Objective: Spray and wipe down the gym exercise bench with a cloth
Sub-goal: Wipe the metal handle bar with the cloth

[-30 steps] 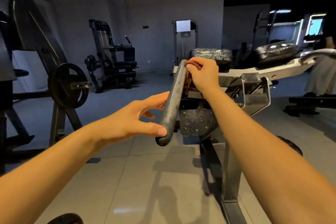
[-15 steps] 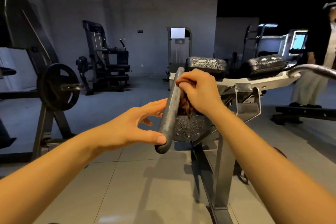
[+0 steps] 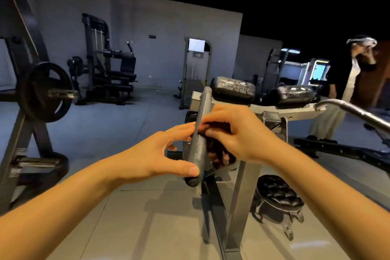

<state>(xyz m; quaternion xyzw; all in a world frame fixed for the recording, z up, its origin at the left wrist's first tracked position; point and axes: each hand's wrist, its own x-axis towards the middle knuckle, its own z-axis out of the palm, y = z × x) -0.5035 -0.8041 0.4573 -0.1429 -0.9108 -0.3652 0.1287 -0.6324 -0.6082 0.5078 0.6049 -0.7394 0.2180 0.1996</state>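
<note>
While it wipes the bar [image 3: 199, 150], right hand [image 3: 236, 135]: fingers curled, pinching the cloth [image 3: 219, 155] against it.
Left hand [image 3: 152, 158]: fingers spread wide, thumb and fingertips bracing the bar's lower end, likely to steady it.
Bench [image 3: 232, 88]: 2 speckled pads just behind the bar.

- A weight plate [image 3: 45, 92] is hung on a rack [image 3: 19, 143], left
- A black machine [image 3: 109, 69] is set by the far wall [image 3: 168, 27]
- A tufted stool [image 3: 278, 194] is placed on the tiled floor [image 3: 147, 228]
- A person [image 3: 346, 82] is seen standing, far right
</note>
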